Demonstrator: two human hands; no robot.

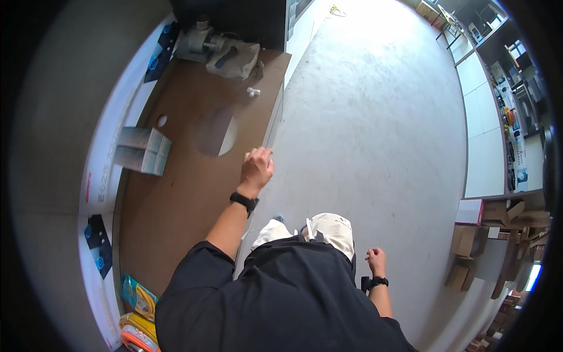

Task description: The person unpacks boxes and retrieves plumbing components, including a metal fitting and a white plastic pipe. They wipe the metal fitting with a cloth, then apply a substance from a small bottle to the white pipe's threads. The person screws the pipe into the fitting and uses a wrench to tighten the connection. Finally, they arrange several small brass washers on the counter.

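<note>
My left hand (257, 168), with a dark band on its wrist, hangs over the right edge of a brown counter (190, 193). Its fingers are curled in loosely, and I see nothing in them. Just ahead of it, the counter has a round shape (229, 139), part pale and part dark; I cannot tell whether it is a hole or a disc. Low at my right side is my right hand (376, 259), also banded at the wrist. Its fingers are bent, nothing shows in them, and it is apart from any object.
On the counter stand small stacked boxes (142, 151), a grey metal machine (199, 46), a clear plastic bag (237, 61) and a small white piece (253, 92). Coiled yellow hoses (143, 302) lie at lower left. Grey floor (375, 129) runs ahead; white cabinets (482, 120) and cardboard boxes (469, 240) line the right.
</note>
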